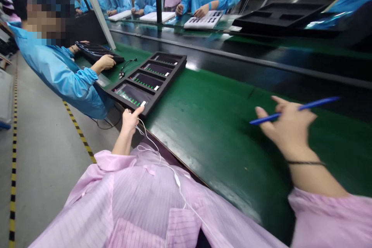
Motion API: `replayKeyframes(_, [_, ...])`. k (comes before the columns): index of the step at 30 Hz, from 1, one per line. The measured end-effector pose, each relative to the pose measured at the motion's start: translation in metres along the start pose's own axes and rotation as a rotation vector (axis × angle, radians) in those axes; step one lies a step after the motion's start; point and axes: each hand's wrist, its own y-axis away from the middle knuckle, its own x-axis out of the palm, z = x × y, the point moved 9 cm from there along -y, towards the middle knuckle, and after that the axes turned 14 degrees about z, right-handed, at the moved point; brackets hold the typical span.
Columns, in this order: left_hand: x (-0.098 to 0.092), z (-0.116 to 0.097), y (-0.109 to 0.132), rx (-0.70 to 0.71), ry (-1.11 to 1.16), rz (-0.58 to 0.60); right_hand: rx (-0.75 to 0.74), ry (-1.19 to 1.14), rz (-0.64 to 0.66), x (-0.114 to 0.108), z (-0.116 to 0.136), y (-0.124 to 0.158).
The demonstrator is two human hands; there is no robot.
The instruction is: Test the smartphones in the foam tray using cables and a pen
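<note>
1. Head view: wide green belt-topped table (217,124), stretching away to the left.
2. Black foam tray with four long compartments (164,87), lying on the belt at left, dark boards inside.
3. Right hand (287,126), over the belt, well apart from the tray, fingers closed round a slim blue pen (316,103).
4. Left hand (130,118), fingers curled, touching the tray's near corner; grip impossible to tell.

Black four-slot tray (170,78) flat on green belt (209,124); blue pen (314,104) nearly level
</note>
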Motion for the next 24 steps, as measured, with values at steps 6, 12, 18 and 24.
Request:
replayKeyframes(6, [0.007,0.03,0.058,-0.09,-0.008,0.098,-0.018,-0.357,0.094,0.074,0.051,-0.054])
replayKeyframes(12, [-0.054,0.045,0.118,-0.163,-0.062,0.166,-0.062,-0.538,0.094,0.129,0.087,-0.094])
replayKeyframes(18, [-0.091,0.043,0.133,-0.195,-0.119,0.211,0.0,-0.591,0.171,0.156,0.112,-0.122])
replayKeyframes(24, [-0.106,0.033,0.118,-0.155,-0.234,0.244,0.131,-0.56,0.173,0.139,0.103,-0.104])
